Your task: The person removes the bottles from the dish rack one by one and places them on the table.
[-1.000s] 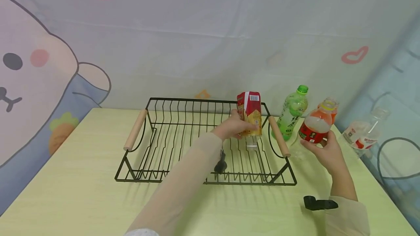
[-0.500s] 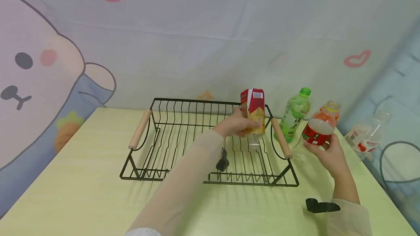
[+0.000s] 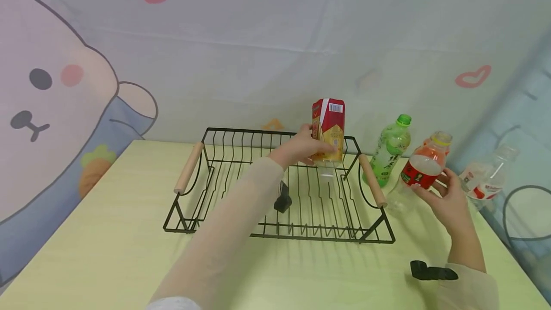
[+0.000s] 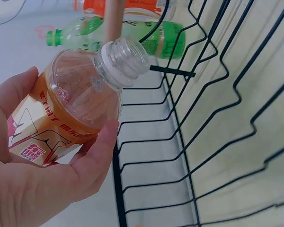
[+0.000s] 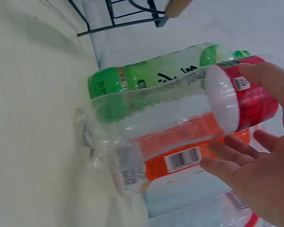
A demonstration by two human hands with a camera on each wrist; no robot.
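My left hand (image 3: 301,147) grips a clear, capless bottle (image 4: 80,109) with a red and gold label. It is upside down, its mouth pointing down over the black wire dish rack (image 3: 280,237). On the right, my right hand (image 3: 449,204) is beside a tall clear bottle with a red label (image 3: 419,172), which stands on the table. In the right wrist view the thumb lies against that label, while the other fingers (image 5: 227,165) are spread and look apart from the bottle. The hand hides part of the bottle's top.
Behind the red-labelled bottle are a green bottle (image 3: 389,147) and an orange-labelled bottle (image 5: 180,158). Another clear bottle (image 3: 486,176) stands at the table's right edge. Wooden handles (image 3: 189,169) top the rack's ends. A patterned cloth (image 3: 258,51) hangs behind the table.
My left hand has lifted the upside-down bottle higher above the rack. My right hand's fingers have loosened and drawn right from the red-labelled bottle. The head view has shifted slightly.
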